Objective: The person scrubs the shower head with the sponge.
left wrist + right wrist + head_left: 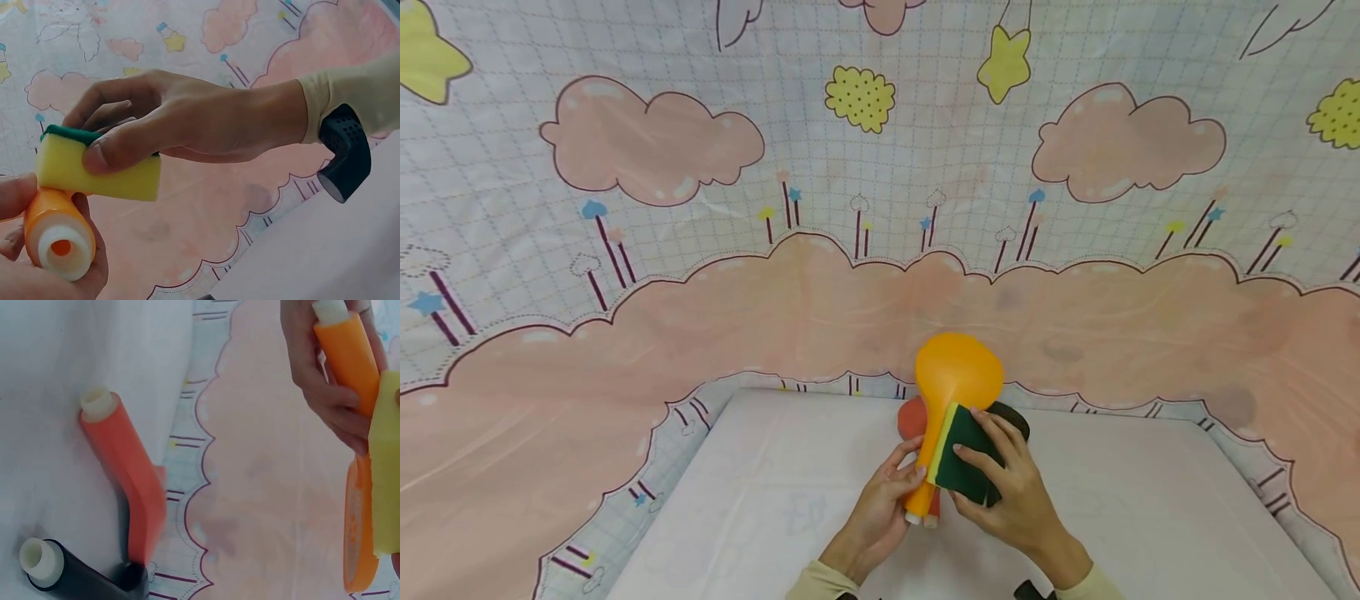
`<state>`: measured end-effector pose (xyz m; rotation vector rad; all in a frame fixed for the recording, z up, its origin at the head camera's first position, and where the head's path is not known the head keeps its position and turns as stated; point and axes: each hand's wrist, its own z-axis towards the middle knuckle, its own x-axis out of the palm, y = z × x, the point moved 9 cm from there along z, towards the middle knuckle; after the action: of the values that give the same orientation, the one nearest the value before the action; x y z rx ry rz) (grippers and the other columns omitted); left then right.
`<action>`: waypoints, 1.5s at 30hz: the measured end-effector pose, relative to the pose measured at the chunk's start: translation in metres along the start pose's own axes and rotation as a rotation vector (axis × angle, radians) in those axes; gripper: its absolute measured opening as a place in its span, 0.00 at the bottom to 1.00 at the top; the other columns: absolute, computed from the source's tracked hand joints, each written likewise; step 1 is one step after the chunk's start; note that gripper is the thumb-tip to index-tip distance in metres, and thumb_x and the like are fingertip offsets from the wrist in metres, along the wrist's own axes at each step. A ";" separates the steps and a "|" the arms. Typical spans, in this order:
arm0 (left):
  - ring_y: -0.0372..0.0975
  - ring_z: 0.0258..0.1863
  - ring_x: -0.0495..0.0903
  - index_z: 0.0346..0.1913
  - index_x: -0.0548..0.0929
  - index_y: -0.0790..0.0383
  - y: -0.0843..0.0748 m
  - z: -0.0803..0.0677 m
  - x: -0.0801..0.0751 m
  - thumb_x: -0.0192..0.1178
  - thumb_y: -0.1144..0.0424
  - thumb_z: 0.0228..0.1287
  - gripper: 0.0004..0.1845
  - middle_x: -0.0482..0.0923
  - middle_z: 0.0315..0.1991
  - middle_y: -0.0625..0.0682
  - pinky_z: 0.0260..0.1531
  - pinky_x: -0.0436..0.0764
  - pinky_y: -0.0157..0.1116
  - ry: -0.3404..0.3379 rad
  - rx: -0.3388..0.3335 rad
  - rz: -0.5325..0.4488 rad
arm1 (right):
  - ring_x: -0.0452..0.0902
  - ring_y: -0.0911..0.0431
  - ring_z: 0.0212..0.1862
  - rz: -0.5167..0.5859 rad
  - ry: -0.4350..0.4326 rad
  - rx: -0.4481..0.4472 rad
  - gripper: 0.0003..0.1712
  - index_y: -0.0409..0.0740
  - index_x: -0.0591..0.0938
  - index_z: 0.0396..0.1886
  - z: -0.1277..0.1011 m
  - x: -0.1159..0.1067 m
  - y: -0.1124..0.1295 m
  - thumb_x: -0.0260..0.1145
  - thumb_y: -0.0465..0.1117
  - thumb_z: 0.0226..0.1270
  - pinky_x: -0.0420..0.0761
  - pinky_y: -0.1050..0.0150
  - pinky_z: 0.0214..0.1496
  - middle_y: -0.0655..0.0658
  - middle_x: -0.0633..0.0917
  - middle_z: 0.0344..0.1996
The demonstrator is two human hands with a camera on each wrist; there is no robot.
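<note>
over a white table [760,500] before a cloud-print backdrop [625,333], left hand [880,508] grips the orange paddle [957,375], right hand [1007,483] pinches the sponge [970,458].

Orange paddle [957,372], yellow-and-green sponge [964,454], red paddle [125,475], black paddle [75,574].

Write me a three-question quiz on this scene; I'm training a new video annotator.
1. True or false: the right hand holds a sponge against the orange paddle.
2. Which hand grips the orange paddle's handle? A) left hand B) right hand C) neither
3. Fill in: on the table lie a red paddle and a ____ one.

Key:
1. True
2. A, the left hand
3. Black; the black paddle lies beside the red one.
</note>
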<state>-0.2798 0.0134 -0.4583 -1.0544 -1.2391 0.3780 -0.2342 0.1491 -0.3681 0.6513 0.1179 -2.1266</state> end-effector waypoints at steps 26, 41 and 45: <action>0.42 0.58 0.78 0.67 0.67 0.49 -0.007 0.019 -0.003 0.53 0.63 0.74 0.21 0.75 0.63 0.54 0.60 0.78 0.39 -0.001 0.026 -0.014 | 0.65 0.46 0.66 0.029 0.091 -0.023 0.25 0.55 0.84 0.48 -0.004 0.012 0.012 0.78 0.49 0.46 0.55 0.76 0.74 0.37 0.73 0.67; 0.41 0.56 0.78 0.68 0.69 0.53 -0.004 0.011 -0.001 0.50 0.68 0.73 0.22 0.77 0.61 0.53 0.61 0.76 0.35 0.070 -0.008 -0.009 | 0.66 0.45 0.65 -0.013 0.108 0.019 0.25 0.54 0.85 0.48 0.015 -0.001 -0.014 0.76 0.53 0.49 0.81 0.51 0.59 0.39 0.74 0.66; 0.41 0.54 0.78 0.69 0.68 0.55 -0.001 0.007 -0.003 0.51 0.69 0.73 0.24 0.77 0.59 0.53 0.62 0.76 0.38 0.061 -0.030 -0.007 | 0.65 0.45 0.66 -0.005 0.148 0.066 0.31 0.53 0.84 0.49 0.019 -0.002 -0.022 0.81 0.45 0.39 0.82 0.41 0.52 0.39 0.73 0.67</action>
<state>-0.2876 0.0142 -0.4595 -1.0792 -1.1969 0.3208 -0.2577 0.1582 -0.3543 0.8485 0.1307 -2.0935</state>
